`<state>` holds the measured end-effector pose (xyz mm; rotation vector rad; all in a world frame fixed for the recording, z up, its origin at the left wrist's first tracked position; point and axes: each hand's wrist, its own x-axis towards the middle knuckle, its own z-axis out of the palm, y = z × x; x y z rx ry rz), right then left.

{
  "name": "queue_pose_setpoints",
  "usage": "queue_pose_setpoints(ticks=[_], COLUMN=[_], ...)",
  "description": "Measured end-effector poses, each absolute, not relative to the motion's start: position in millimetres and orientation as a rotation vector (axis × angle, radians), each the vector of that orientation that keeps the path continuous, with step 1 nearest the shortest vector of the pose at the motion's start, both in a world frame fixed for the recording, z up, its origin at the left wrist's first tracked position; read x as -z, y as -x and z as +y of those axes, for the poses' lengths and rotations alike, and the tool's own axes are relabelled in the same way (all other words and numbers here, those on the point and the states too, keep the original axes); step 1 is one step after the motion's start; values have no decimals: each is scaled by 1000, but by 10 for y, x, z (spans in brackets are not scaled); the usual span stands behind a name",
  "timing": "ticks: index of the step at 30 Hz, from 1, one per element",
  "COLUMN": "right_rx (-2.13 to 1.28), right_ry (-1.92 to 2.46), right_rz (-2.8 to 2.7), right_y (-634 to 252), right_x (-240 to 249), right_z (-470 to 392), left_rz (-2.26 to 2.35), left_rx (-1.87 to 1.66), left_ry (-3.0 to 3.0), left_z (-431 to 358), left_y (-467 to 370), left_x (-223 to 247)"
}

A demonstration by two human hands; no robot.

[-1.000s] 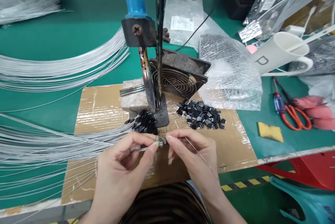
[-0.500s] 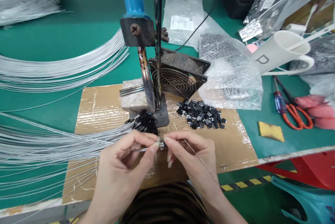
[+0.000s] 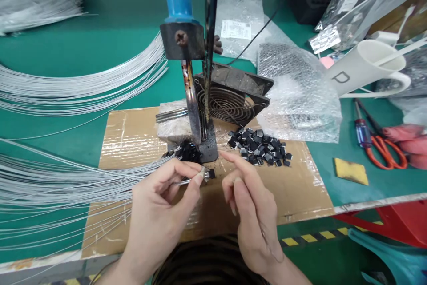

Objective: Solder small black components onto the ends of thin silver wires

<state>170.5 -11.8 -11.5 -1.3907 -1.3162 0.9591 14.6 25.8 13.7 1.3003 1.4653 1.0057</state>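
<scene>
Head view: left grip (image 3: 159,209) pinched, thumb and index clamped at the end of a wire (image 3: 183,182), with a small black piece (image 3: 212,173) poking out past the fingertips over the cardboard (image 3: 293,196). Right grip (image 3: 256,218) apart, index stretched toward the stand's base; can't tell if a thin strand sits in the palm. For good work, pinch should stay firm and square, black piece level, fingertips well back from the upright soldering iron (image 3: 194,116), likely hot. In the way: iron just beyond the fingers, and dark-tipped wire ends (image 3: 188,151) crowding the left fingertips, could snag. Fan (image 3: 233,94) behind iron; loose black pieces (image 3: 260,147) near the right fingers. Farther right on the green surface (image 3: 110,45): yellow sponge (image 3: 351,171), scissors (image 3: 383,151), screwdriver (image 3: 363,133), tilted white mug (image 3: 370,69); bubble wrap (image 3: 300,94) beside fan.
</scene>
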Motion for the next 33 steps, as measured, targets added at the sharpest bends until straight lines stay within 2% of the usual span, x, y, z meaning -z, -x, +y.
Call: queue_pose_setpoints(ticks=[3,10,22,33], right_rx=[-1104,-1070,-1252,-1229], right_ry=[1356,1444,1211,1199], right_rz=[-1346,-1306,-1047,-1004], right_y=[-1718,-1783,-1726,-1671], right_x=[87,90,-6,4], right_z=[-93,-6,192,274], left_rz=[1475,1506,1547,1567], left_rx=[-1025,-1044,-1060,-1118], left_ry=[-1305,-1318,-1322,-1297], left_z=[282,349,481,548], left_y=[-158,-139,-131,-133], left_x=[-134,-121,-144,-169])
